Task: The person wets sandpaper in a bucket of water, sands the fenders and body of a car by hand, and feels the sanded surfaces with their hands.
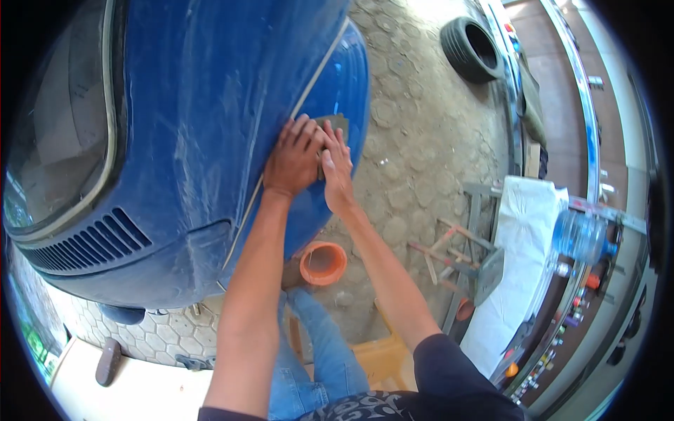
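Observation:
Both of my hands are together on the blue fender [347,77] of a blue car body [189,84]. A grey-green sheet or pad [340,123] lies under them, its edge showing past the fingers. My left hand [295,156] has its fingers bent over the pad beside the seam between body and fender. My right hand [335,165] presses on the pad with its fingers stretched forward, touching the left hand. How far the fingers wrap the pad is partly hidden.
Below the fender stands an orange bucket [324,264]. A tire [472,49] lies on the paved ground at the upper right. To the right are a small stool [489,275], a white-covered surface [516,245] and a water bottle [579,235]. A yellow chair [382,358] is near my legs.

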